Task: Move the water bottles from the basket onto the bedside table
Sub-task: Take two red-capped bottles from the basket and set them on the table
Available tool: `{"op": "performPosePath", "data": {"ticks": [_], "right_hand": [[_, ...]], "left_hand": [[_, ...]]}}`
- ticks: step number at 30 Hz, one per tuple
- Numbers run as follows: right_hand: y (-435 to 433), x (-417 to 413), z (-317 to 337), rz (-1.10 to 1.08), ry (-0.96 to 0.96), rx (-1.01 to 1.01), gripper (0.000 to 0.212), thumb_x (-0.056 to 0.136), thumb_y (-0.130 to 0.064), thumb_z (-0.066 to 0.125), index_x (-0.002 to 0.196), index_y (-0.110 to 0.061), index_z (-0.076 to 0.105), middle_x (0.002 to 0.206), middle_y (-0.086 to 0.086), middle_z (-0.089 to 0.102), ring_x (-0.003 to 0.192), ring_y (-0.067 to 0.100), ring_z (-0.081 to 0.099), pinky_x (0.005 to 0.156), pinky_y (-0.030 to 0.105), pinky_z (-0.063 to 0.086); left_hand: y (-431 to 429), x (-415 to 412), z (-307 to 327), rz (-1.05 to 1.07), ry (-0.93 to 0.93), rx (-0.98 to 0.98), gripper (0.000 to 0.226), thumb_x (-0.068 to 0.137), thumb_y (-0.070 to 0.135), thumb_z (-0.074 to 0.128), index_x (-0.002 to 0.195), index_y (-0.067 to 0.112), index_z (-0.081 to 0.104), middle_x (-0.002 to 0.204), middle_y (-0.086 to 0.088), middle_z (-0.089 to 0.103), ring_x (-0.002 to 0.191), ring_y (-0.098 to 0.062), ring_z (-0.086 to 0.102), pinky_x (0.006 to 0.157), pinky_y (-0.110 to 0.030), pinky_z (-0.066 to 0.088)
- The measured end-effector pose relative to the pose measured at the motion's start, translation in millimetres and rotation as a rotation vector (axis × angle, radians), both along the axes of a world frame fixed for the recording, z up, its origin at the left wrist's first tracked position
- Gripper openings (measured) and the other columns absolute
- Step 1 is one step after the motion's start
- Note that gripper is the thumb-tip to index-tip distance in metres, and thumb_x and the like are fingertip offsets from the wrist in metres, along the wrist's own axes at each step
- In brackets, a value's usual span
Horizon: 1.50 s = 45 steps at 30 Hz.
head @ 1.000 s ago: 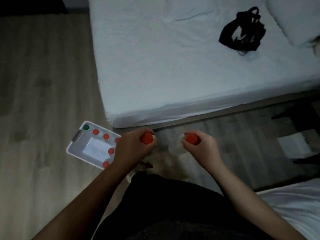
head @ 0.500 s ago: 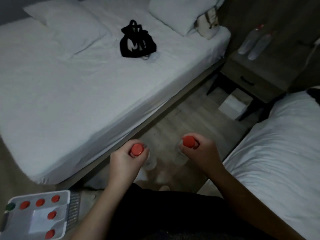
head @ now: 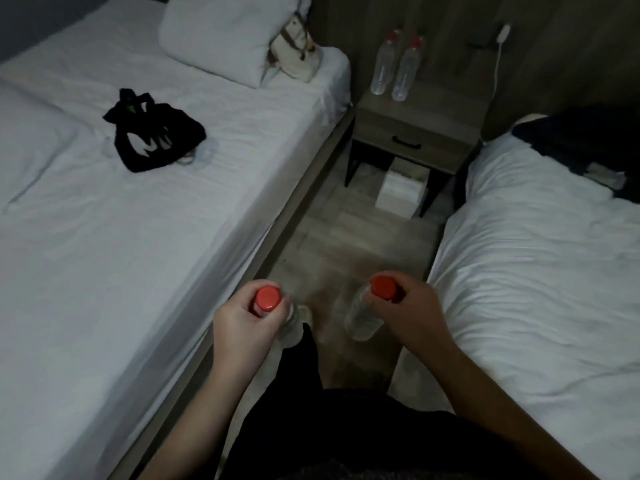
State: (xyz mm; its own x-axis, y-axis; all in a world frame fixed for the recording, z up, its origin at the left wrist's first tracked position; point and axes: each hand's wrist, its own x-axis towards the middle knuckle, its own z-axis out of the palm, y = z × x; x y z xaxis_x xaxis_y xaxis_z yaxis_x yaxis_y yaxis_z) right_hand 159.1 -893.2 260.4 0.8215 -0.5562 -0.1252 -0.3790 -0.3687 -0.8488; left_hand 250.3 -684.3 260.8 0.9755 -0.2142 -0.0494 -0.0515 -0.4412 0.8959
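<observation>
The left-hand bottle (head: 292, 327) and right-hand bottle (head: 362, 317) are clear, smooth plastic with shiny red plastic caps (head: 267, 298). The bedside table (head: 446, 110) is matt grey-brown wood grain with a dark handle (head: 408, 144). The bed sheets (head: 138, 244) are white, matt, creased cloth. The floor (head: 349, 244) is dull wood-look planking. The black bag (head: 152, 140) looks like soft cloth.

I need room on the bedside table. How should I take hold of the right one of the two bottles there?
Grip the right bottle at its neck, under the red cap, from above or from its free right side. It stands upright, and the other bottle crowds its left side, so a body grip might knock that.
</observation>
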Motion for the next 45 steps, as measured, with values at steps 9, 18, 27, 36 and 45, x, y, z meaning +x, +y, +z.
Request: {"op": "performPosePath", "data": {"ticks": [9,18,27,36,45], "right_hand": [[-64,103,-16,-0.169,0.072,-0.039,0.024,0.069,-0.025,0.079,0.087,-0.036,0.067,0.075,-0.021,0.066,0.071,-0.013,0.060,0.064,0.001,0.042],[-109,214,-2,-0.319,-0.034,-0.024,0.028,0.072,-0.017,0.080,0.088,-0.034,0.064,0.077,-0.025,0.063,0.076,-0.016,0.060,0.068,-0.001,0.042],[-154,267,-5,-0.424,-0.054,-0.018,0.025,0.071,-0.014,0.080,0.084,-0.031,0.066,0.072,-0.019,0.065,0.069,-0.011,0.061,0.063,0.003,0.044],[-235,313,-18,-0.385,-0.013,0.104,0.023,0.075,-0.018,0.077,0.082,-0.036,0.064,0.076,-0.017,0.067,0.072,-0.010,0.061,0.061,0.002,0.044],[-365,372,-6,-0.267,0.002,0.094,0.021,0.078,-0.016,0.075,0.087,-0.031,0.062,0.079,-0.019,0.061,0.072,-0.018,0.057,0.059,0.000,0.042]], "left_hand": [[-86,133,-9,-0.293,0.006,0.086,0.018,0.065,0.038,0.071,0.081,0.032,0.066,0.076,0.015,0.068,0.070,-0.002,0.064,0.065,-0.026,0.053],[-173,272,7,-0.550,-0.038,0.124,0.019,0.070,0.025,0.079,0.083,0.032,0.067,0.078,0.015,0.070,0.075,-0.001,0.065,0.071,-0.024,0.055],[-224,331,5,-0.527,-0.025,0.119,0.018,0.070,0.024,0.078,0.082,0.030,0.067,0.076,0.016,0.068,0.074,0.001,0.064,0.069,-0.020,0.053],[-297,369,-11,-0.498,0.014,0.135,0.018,0.070,0.023,0.078,0.082,0.030,0.066,0.072,0.013,0.068,0.070,0.000,0.064,0.065,-0.021,0.053],[-420,417,-2,-0.480,-0.011,0.194,0.025,0.071,0.026,0.079,0.080,0.038,0.060,0.071,0.015,0.065,0.077,0.005,0.061,0.062,-0.005,0.045]]}}
